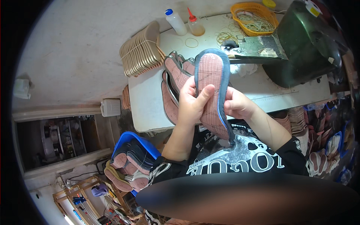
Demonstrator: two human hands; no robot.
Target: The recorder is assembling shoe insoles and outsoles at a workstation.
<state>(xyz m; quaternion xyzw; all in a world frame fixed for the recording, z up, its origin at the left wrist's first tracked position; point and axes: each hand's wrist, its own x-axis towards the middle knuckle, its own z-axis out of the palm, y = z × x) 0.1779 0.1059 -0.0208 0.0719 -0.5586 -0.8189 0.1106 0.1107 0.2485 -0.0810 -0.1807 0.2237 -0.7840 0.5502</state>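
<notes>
Both my hands hold up a shoe insole (210, 77) in front of my chest, its rounded wide end away from me. It has a pink, grid-lined face and a dark blue-grey rim. My left hand (193, 100) grips its left edge, with the thumb pressed on the pink face and the other fingers behind. On the right edge, my right hand (240, 104) is closed around the rim, its fingers partly hidden by the insole. Just beyond my left hand, a loose pile of similar pink insoles (176, 71) lies on the white table (146, 108).
A banded row of beige insoles (140, 50) stands at the table's left. Behind are a blue-capped bottle (176, 23), a red-tipped bottle (196, 27) and a yellow basket (253, 18) of rubber bands. A dark green container (300, 48) stands right; a blue bin (125, 140) sits lower left.
</notes>
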